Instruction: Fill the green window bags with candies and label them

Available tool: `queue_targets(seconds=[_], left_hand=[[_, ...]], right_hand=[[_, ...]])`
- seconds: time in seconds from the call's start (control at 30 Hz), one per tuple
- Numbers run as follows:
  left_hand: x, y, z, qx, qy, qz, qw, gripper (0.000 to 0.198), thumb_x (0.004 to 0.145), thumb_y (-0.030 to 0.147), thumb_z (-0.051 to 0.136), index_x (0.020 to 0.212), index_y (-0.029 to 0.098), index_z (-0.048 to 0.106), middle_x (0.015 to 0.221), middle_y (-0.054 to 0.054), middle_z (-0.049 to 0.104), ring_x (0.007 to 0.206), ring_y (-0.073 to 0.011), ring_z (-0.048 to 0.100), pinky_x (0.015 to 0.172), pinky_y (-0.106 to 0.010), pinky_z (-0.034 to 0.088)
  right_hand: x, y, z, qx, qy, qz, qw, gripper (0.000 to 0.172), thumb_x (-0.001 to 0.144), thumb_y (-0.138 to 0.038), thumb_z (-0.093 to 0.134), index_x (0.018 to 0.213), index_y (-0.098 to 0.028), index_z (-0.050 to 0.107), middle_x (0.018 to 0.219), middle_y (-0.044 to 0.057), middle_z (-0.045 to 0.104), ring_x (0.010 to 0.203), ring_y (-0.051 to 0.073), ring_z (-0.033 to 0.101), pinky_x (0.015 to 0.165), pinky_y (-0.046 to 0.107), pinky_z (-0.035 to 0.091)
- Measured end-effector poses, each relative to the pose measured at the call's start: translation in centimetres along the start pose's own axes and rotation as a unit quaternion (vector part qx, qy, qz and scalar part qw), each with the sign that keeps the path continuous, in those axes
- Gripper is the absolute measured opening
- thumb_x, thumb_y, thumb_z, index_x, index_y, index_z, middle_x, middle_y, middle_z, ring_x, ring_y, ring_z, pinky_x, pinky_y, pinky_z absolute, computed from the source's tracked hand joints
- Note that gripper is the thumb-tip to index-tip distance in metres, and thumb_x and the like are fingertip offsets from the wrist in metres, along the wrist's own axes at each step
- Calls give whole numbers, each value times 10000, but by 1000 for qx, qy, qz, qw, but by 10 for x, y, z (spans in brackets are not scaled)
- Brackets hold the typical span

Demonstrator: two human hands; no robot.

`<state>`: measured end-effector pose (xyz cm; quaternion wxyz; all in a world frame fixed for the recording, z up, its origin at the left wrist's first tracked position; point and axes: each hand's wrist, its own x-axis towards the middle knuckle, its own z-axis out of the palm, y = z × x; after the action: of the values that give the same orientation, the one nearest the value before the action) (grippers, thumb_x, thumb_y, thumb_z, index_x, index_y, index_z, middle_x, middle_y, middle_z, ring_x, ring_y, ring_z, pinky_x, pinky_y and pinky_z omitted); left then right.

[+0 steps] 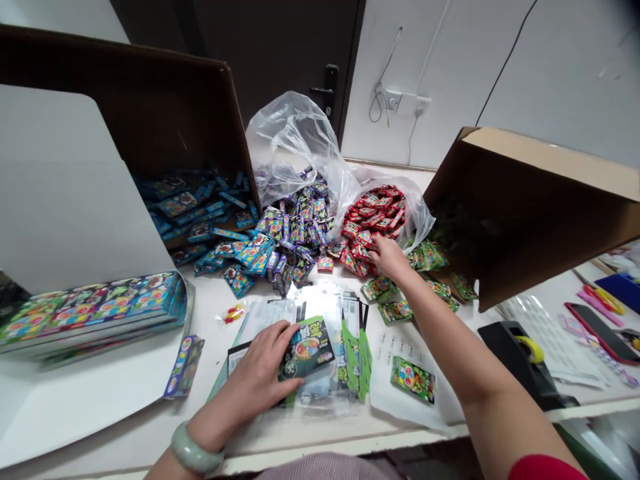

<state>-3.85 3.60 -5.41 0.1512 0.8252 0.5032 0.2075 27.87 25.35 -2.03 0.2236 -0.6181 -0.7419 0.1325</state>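
My left hand (265, 365), with a pale green bangle at the wrist, holds a black-and-green printed packet (310, 350) between thumb and fingers. Beneath that packet lies a stack of clear plastic bags (320, 303) with printed green-and-black parts. My right hand (389, 259) is stretched out to the small red candy boxes (375, 210) spilling from a clear bag. Its fingers are closed on a red box at the front of that pile. Small purple boxes (305, 223) and small blue boxes (255, 253) lie in heaps to the left. Green packets (395, 311) are near my right forearm.
A large carton (240, 133) lies open behind the blue boxes; another carton (545, 167) stands at right. An open white display box (90, 393) holds rows of packs at left. A single green packet (413, 380), a tape dispenser (520, 360) and a phone (600, 333) lie rightward.
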Motion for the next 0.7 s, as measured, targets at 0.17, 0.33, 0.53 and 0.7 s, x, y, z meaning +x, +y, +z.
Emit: queue_targets(seconds=[0.17,0.33,0.53,0.7], left_hand=[[-2,-4,7,8,-1,-3,1000,765,704,269,713,1393,256,379,1372,-123,490,1247,-343,494,1021,-515,456],[-2,-3,5,-2,-8,6,1000,778,710,286,725,1401,255,369,1370,-125,489,1248,-339,486,1029,-515,444],[0,0,-7,-26,-1,17,1000,778,733,352,728,1413,261,361,1377,-121,476,1262,-337,470,1048,-520,422],[-12,0,-22,-38,29,23,999,759,772,381,707,1423,250,338,1375,-120,474,1275,-320,459,1070,-512,401]], right_hand=[[14,3,-4,47,11,44,998,114,778,-244,646,869,-178,664,966,111,700,973,265,612,879,366,435],[-1,-7,-22,168,74,34,983,315,869,-449,481,940,-176,619,960,97,671,913,239,613,792,350,490],[-65,-32,-17,312,-5,-8,950,390,788,-583,550,841,-198,583,744,18,637,643,153,626,597,298,553],[-114,-40,5,319,-27,-72,945,278,826,-442,563,976,-211,596,911,61,676,829,206,659,733,397,570]])
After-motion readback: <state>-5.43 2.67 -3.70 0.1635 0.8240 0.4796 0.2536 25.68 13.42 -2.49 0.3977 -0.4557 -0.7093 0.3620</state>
